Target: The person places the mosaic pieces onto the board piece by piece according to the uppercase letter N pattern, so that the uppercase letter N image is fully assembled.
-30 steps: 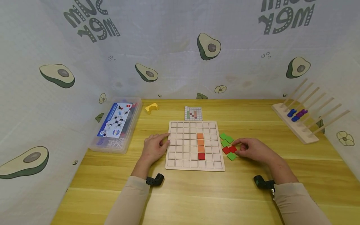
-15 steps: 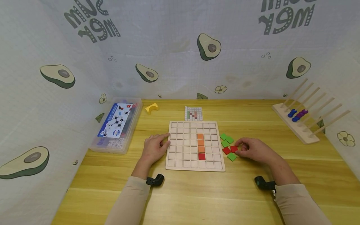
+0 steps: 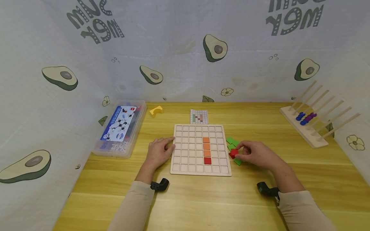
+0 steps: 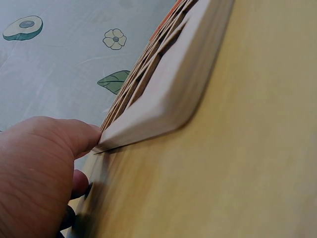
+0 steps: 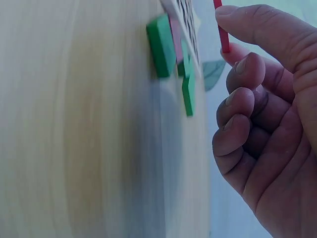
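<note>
A wooden grid board [image 3: 192, 158] lies flat mid-table; one column holds three orange tiles [image 3: 206, 146] with a red tile [image 3: 207, 160] below them. My left hand [image 3: 159, 152] touches the board's left edge with thumb and index finger, as the left wrist view also shows. Between thumb and index finger, my right hand [image 3: 255, 154] pinches a square red tile [image 5: 223, 29], raised off the table in the right wrist view. Under and beside it lie several green tiles [image 3: 229, 140] and another red tile, mostly hidden in the head view.
Behind the board lies a small printed pattern card [image 3: 198, 116]. A yellow arch block [image 3: 156, 111] and a clear plastic case [image 3: 118, 128] stand at the left. At the right is a pegged wooden stand [image 3: 303, 128] with blue and purple beads.
My right hand has picked the red tile up off the table and moved it slightly left, over the pile. My left hand stays at the board's edge.
</note>
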### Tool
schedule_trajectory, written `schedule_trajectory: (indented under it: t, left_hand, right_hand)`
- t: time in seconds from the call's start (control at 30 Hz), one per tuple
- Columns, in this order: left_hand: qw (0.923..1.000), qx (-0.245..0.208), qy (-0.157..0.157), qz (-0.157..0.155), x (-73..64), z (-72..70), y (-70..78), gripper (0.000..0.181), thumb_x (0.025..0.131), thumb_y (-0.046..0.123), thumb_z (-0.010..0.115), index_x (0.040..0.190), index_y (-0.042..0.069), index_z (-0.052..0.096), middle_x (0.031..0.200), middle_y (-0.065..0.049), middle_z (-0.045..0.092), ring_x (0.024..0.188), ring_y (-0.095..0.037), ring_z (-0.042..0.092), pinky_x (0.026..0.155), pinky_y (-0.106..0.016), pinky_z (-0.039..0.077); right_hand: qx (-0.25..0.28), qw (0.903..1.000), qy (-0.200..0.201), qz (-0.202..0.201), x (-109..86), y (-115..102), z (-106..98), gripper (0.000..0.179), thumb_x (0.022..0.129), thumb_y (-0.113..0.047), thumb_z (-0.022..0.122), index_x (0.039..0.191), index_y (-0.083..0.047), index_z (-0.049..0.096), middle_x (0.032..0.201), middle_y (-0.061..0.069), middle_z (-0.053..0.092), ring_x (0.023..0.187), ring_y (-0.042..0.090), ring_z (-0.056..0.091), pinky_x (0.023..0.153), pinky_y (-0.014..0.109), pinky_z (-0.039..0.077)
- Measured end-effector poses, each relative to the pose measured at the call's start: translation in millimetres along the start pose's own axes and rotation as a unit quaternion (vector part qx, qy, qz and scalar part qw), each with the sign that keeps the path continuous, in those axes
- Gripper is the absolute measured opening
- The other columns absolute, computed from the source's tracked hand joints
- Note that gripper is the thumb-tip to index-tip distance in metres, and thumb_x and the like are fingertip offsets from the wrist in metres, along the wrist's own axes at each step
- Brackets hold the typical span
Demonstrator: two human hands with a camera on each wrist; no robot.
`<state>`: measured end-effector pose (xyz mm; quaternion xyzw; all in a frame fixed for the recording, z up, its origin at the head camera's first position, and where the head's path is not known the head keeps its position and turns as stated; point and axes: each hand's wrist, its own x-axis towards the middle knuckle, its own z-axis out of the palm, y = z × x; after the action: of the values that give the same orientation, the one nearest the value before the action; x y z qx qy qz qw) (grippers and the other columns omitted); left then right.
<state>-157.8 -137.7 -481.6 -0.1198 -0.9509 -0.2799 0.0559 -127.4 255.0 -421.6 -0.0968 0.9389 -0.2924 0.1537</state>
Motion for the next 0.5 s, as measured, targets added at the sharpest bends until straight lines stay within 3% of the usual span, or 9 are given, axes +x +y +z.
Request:
schedule_trajectory:
  t: [0.5]
  left_hand:
    - [1.0000, -0.003, 0.005, 0.004, 0.2, 0.5, -1.2, 0.039, 0.098, 0.033, 0.067, 0.136, 0.023, 0.068, 0.068, 0.005, 0.049, 0.072, -0.016, 0.043, 0.074, -0.034, 0.027]
  right_hand:
    - [-0.002, 0.9982, -0.020, -0.057, 16.0, -36.6, 25.2, 0.021, 0.089, -0.028, 0.080, 0.101, -0.015, 0.067, 0.073, -0.003, 0.052, 0.066, 0.013, 0.048, 0.058, 0.024, 0.037]
